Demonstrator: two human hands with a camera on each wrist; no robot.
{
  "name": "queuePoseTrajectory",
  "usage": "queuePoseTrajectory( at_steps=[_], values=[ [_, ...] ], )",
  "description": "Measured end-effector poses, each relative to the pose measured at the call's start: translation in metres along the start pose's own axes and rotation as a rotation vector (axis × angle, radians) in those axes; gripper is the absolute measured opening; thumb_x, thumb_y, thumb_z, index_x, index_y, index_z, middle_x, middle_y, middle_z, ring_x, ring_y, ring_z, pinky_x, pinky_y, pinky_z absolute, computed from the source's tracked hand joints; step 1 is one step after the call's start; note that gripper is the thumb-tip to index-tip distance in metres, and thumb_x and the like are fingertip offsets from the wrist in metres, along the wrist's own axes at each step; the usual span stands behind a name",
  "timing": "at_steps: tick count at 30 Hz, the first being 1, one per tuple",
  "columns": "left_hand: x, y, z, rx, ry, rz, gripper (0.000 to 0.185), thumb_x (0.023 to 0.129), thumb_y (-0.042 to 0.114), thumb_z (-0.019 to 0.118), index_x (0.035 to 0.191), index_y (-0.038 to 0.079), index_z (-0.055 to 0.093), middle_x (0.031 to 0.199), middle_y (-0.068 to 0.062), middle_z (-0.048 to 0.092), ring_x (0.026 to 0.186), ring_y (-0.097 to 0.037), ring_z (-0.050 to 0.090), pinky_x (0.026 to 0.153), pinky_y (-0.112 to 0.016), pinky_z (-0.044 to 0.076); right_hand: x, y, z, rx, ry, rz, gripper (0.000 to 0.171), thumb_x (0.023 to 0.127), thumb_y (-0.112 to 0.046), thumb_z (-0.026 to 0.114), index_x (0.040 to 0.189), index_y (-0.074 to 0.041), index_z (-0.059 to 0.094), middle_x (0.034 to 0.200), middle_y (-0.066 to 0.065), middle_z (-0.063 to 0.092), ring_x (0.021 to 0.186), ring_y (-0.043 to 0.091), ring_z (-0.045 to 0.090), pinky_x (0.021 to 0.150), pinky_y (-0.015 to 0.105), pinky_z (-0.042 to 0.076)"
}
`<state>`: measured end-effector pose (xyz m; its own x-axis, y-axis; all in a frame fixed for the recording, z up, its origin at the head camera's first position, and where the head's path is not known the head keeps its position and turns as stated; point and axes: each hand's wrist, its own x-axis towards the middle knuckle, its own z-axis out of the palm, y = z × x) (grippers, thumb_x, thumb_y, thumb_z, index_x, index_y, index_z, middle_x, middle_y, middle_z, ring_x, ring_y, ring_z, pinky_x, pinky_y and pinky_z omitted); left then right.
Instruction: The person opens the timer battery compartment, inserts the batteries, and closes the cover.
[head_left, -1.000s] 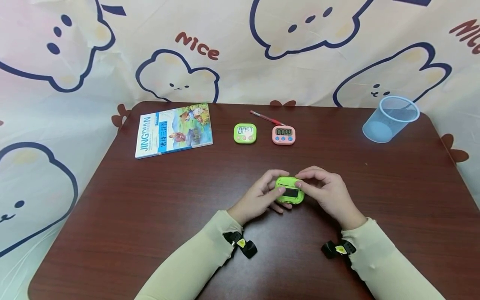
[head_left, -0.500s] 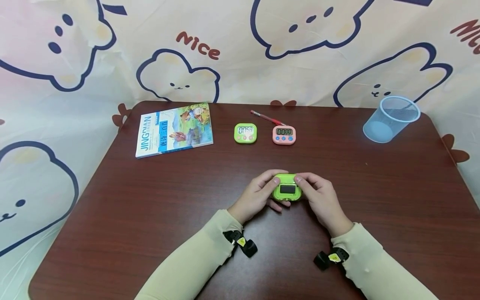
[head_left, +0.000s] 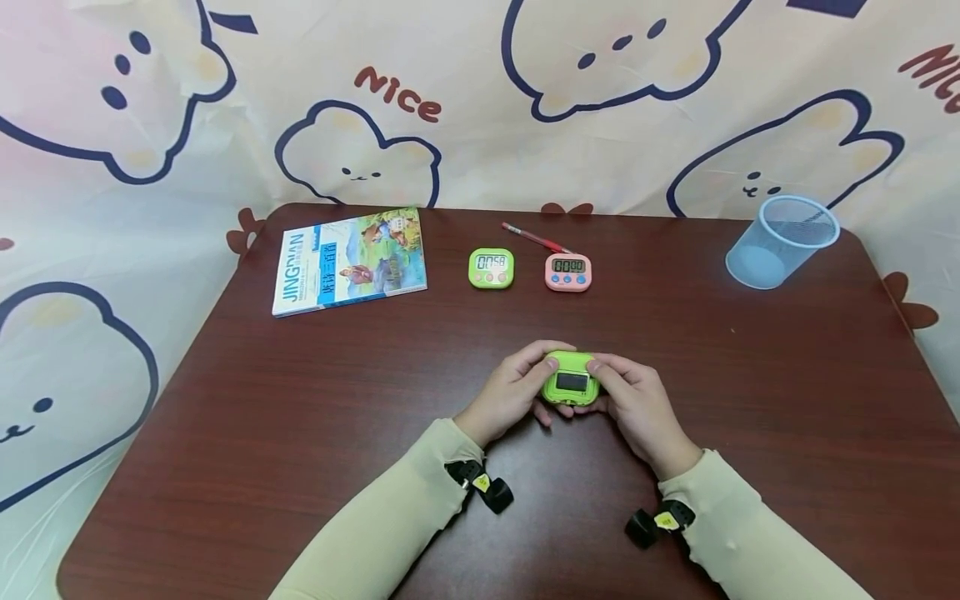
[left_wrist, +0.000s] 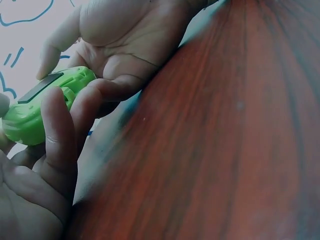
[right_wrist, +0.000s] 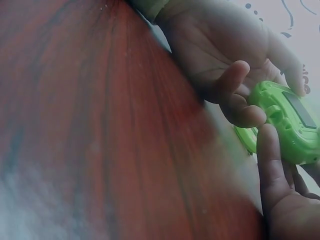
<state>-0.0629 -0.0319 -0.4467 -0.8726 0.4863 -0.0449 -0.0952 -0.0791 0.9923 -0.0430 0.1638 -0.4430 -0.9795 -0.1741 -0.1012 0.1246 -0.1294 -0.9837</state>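
Observation:
A green timer (head_left: 572, 381) is held between both hands just above the table, its back with a black rectangle turned up. At its left side my left hand (head_left: 512, 387) grips it, thumb on top and fingers along the edge and beneath. My right hand (head_left: 647, 408) pinches the right side, thumb on the upper face. In the left wrist view, fingers of both hands meet at the lower edge of the timer (left_wrist: 37, 107). The right wrist view shows moulded notches along the edge of the timer (right_wrist: 290, 122). Its front is hidden.
Farther back on the brown table (head_left: 337, 417) lie another green timer (head_left: 491, 268) with a lit display, a pink timer (head_left: 568, 272) and a red pen (head_left: 536, 237). A book (head_left: 350, 262) lies back left. A blue mesh cup (head_left: 782, 242) stands back right.
My right hand has come inward and lower, its thumb now on the timer's top right. The held timer has turned straighter and shifted slightly left. The far green timer's display has changed.

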Motion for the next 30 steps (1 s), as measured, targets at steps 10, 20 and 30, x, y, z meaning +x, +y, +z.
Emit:
queuePoseTrajectory(
  at_steps=[10,20,30],
  values=[
    [0.0006,-0.0017,-0.0008,0.041,0.014,-0.003,0.034,0.108,0.019,0.044,0.137,0.007,0.057,0.102,-0.026,0.066,0.065,-0.025,0.070,0.047,-0.036,0.057,0.0014,0.0026,-0.0027,0.068,-0.061,-0.027,0.036,0.101,-0.009,0.059,0.127,0.017,0.059,0.118,0.008,0.066,0.087,0.023,0.069,0.068,0.040,0.063],
    [0.0006,-0.0011,-0.0029,-0.133,-0.031,-0.040,0.038,0.109,0.027,0.047,0.142,0.011,0.054,0.105,-0.023,0.067,0.073,-0.025,0.072,0.058,-0.038,0.062,0.0005,0.0008,-0.0069,0.001,-0.056,-0.036,0.043,0.102,-0.013,0.060,0.138,0.010,0.053,0.125,0.005,0.065,0.093,0.012,0.066,0.074,0.027,0.060],
    [0.0017,-0.0013,-0.0053,-0.288,0.035,-0.076,0.037,0.109,0.018,0.044,0.141,-0.001,0.043,0.119,-0.033,0.055,0.064,-0.017,0.066,0.057,-0.029,0.060,0.0010,-0.0002,-0.0057,-0.169,-0.222,-0.113,0.088,0.081,0.004,0.081,0.155,-0.006,0.034,0.151,0.012,0.043,0.130,0.030,0.051,0.094,0.024,0.054]
  ],
)
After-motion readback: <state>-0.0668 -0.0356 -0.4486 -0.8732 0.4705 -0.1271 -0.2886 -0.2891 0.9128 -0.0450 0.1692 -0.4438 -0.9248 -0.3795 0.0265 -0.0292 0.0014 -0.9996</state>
